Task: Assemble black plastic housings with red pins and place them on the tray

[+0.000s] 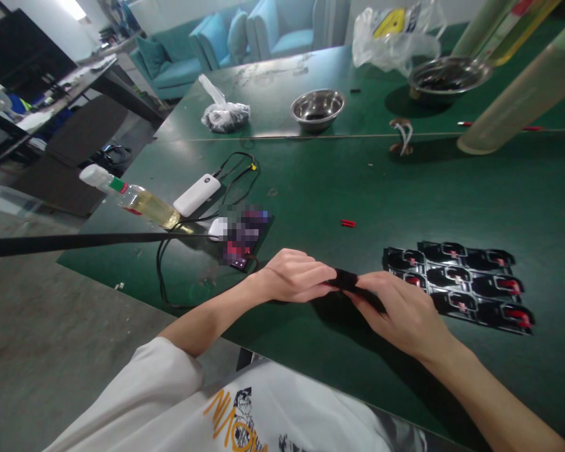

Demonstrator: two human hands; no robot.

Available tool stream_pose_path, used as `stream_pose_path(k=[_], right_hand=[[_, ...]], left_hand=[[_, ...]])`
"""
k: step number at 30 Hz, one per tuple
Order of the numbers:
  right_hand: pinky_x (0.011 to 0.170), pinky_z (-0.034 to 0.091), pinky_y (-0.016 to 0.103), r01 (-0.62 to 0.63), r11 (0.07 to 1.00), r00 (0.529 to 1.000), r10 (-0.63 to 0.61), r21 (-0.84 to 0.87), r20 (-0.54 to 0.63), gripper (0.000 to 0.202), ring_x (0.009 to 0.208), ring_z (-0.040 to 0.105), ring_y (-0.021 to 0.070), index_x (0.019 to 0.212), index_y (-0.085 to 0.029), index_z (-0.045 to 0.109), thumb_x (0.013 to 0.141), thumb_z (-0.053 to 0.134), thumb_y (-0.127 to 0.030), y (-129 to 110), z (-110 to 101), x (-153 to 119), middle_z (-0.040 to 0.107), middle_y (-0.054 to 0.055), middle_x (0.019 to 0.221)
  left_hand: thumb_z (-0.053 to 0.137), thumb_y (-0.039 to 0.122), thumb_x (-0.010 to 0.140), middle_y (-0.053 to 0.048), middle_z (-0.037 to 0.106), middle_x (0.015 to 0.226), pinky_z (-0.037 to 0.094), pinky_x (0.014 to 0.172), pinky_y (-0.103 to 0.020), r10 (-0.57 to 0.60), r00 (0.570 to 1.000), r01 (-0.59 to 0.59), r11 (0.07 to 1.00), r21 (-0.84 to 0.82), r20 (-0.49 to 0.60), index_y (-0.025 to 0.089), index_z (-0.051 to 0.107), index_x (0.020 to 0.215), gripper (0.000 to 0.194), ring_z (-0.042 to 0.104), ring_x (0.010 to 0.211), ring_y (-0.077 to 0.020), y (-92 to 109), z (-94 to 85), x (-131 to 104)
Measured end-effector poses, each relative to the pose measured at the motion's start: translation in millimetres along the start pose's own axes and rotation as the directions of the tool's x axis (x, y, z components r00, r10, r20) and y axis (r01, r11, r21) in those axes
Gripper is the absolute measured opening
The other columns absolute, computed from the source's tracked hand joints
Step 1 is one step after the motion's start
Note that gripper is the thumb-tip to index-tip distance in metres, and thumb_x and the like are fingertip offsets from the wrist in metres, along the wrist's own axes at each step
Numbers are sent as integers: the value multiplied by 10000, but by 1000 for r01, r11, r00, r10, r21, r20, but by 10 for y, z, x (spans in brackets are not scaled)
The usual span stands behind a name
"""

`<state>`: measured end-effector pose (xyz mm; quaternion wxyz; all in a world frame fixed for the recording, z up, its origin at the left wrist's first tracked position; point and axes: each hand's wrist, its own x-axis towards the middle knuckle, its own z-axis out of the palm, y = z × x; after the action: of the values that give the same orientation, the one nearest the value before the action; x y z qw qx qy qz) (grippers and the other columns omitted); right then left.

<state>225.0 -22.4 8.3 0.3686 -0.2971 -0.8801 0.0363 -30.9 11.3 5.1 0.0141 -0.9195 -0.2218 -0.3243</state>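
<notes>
Between my two hands, above the front edge of the green table (311, 188), is a thin black piece (346, 279), its exact kind unclear. My left hand (294, 276) is closed on its left end, fingers curled over. At the other end my right hand (398, 311) pinches it between thumb and fingers. Much of the piece is hidden by the fingers. To the right lie several flat black parts (456, 277) laid out in rows, some with red bits on them. Two small red pieces (348, 223) rest on the table beyond my hands.
Left of my hands are a phone (252, 235), a white power bank (196, 194) with black cables and a tilted bottle (141, 204). Farther back stand a steel bowl (317, 110), another bowl (449, 78), a tied plastic bag (226, 116) and a tall pale cylinder (522, 94).
</notes>
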Motion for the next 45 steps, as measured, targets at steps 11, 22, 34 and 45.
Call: stream_pose_path(k=[11,22,34,45], right_hand=[[695,603,319,-5,1000,1000,5,6,10,132,778,751,216,1091,-169,603,995,680,-123,-8,-6,-5,746,90,924],[709,615,308,-33,999,999,33,-2,28,123,800,755,202,1125,-207,590,1027,646,-158,-3,8,-18,758,69,952],[718,603,302,-24,1000,999,24,-4,35,115,807,750,205,1111,-188,593,1021,651,-145,-19,-14,1,751,79,938],[699,591,305,-70,997,997,69,32,21,100,788,743,205,1087,-203,643,1009,648,-140,-22,-4,9,761,64,941]], left_hand=[[603,348,1063,-42,827,921,532,658,-254,-35,998,37,999,-29,48,174,740,1025,225,743,679,-130,11,-2,-18],[593,352,1076,-36,824,912,530,648,-272,-34,997,36,999,-33,64,166,741,1026,243,748,676,-134,20,-4,-10],[569,362,1088,-22,831,908,522,643,-268,-41,997,42,999,-13,60,178,739,997,266,745,667,-123,34,-17,20],[557,354,1092,-4,814,839,505,628,-260,-82,993,82,997,13,83,194,741,979,270,736,642,-114,75,-23,28]])
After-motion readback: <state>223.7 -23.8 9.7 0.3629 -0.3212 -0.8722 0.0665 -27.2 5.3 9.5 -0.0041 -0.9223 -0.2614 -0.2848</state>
